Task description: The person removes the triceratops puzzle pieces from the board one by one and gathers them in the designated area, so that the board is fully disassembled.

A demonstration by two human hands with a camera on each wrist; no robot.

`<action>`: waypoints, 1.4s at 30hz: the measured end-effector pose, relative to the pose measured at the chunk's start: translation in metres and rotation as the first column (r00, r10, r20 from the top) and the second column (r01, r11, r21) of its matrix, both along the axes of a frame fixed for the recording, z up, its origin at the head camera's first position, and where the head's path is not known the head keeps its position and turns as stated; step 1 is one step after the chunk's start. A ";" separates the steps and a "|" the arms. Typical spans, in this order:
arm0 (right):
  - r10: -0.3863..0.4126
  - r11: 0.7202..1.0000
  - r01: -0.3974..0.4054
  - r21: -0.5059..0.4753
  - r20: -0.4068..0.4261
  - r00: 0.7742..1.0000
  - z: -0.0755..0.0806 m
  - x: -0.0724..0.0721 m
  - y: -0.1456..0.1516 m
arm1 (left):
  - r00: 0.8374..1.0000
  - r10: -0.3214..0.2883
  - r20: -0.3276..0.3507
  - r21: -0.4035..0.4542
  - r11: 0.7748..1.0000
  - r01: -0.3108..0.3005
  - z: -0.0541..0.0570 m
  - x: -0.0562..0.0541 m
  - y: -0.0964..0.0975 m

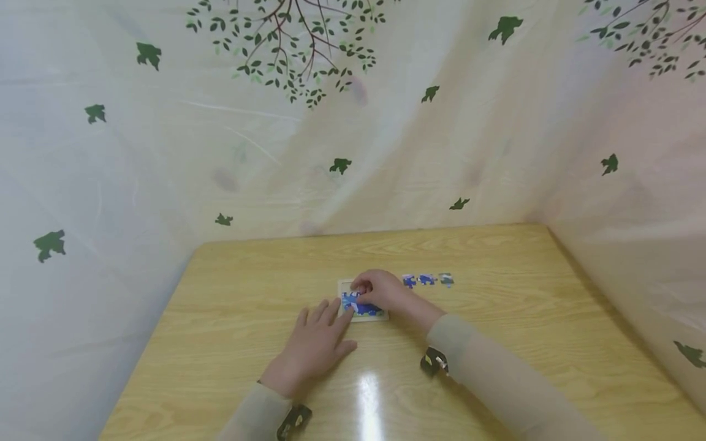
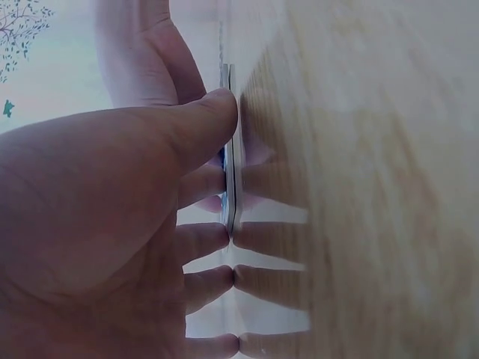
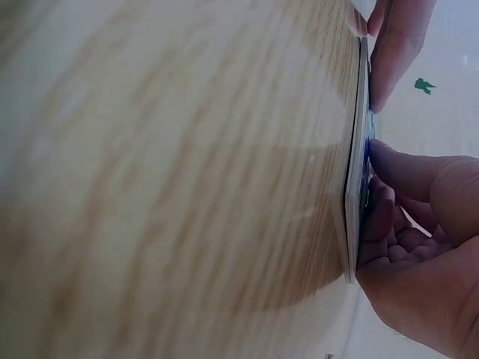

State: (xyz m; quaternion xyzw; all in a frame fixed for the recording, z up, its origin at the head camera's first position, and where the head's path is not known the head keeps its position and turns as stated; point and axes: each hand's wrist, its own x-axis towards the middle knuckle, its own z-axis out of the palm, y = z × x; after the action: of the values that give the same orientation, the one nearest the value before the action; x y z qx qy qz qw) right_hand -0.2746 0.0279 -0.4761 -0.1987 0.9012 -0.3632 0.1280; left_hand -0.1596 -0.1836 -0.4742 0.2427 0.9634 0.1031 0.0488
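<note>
A small jigsaw puzzle in a pale shallow frame (image 1: 341, 284) lies on the table, its picture mostly blue. My left hand (image 1: 314, 346) is spread flat at its near left corner, fingers straight, with the index fingertip over the picture. In the left wrist view, the left thumb (image 2: 213, 116) overlaps the thin edge of the frame. Over the upper part of the puzzle, my right hand (image 1: 386, 290) pinches at a puzzle piece with curled thumb and fingers, largely covering it. The right thumb (image 3: 400, 168) meets the blue surface in the right wrist view.
Three loose puzzle pieces (image 1: 426, 279) lie in a row to the right of the frame, beyond the right wrist. The wooden table (image 1: 242, 294) is shiny. Behind and beside it hangs a pale curtain (image 1: 265, 159) with printed leaves and birds.
</note>
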 end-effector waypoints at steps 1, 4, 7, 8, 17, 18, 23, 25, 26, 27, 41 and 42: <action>0.003 1.000 -0.003 0.006 -0.002 1.000 0.001 0.001 -0.001 | 1.000 -0.001 -0.001 -0.001 1.000 0.001 0.000 0.000 0.000; 0.011 1.000 -0.011 0.028 -0.002 1.000 0.004 0.004 -0.003 | 1.000 -0.003 0.001 -0.004 1.000 0.003 0.000 0.000 0.000; 0.011 0.999 -0.011 0.044 -0.002 1.000 0.006 0.006 -0.005 | 1.000 -0.004 0.001 -0.008 1.000 0.004 0.000 0.000 0.000; 0.010 0.999 -0.009 0.048 -0.004 1.000 0.006 0.007 -0.006 | 1.000 -0.004 0.000 -0.007 1.000 0.004 0.000 0.000 0.000; 0.001 0.999 -0.001 0.052 -0.012 1.000 0.009 0.007 -0.007 | 1.000 -0.014 -0.011 -0.016 1.000 0.014 -0.003 -0.001 0.000; 0.001 0.999 -0.001 0.044 -0.010 1.000 0.009 0.007 -0.007 | 1.000 -0.015 -0.011 -0.016 1.000 0.014 -0.003 -0.001 0.001; 0.010 1.000 -0.009 0.013 -0.012 1.000 0.008 0.007 -0.007 | 1.000 -0.014 -0.008 -0.010 1.000 0.013 -0.002 -0.001 0.001; 0.014 1.000 -0.014 0.009 -0.019 1.000 0.006 0.007 -0.007 | 1.000 -0.013 -0.009 -0.008 1.000 0.013 -0.002 -0.001 0.001; 0.014 1.000 -0.014 0.008 -0.021 1.000 0.005 0.007 -0.007 | 1.000 -0.014 -0.009 -0.010 1.000 0.014 -0.002 -0.001 0.000; 0.017 1.000 -0.017 0.008 -0.026 1.000 0.005 0.006 -0.007 | 1.000 -0.013 -0.010 -0.013 1.000 0.013 -0.002 -0.001 0.000; 0.023 1.000 -0.023 0.003 -0.046 0.999 0.001 0.006 -0.004 | 1.000 -0.013 -0.020 -0.020 1.000 0.012 -0.003 -0.001 0.001; 0.021 1.000 -0.021 0.002 -0.044 0.999 0.001 0.006 -0.004 | 1.000 -0.013 -0.019 -0.019 1.000 0.012 -0.003 -0.001 0.001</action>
State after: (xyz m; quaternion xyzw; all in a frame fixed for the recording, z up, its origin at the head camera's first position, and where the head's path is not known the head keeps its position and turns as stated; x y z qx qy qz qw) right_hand -0.2682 0.0235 -0.4749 -0.2162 0.9020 -0.3565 0.1120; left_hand -0.1611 -0.1821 -0.4770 0.2493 0.9632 0.0913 0.0425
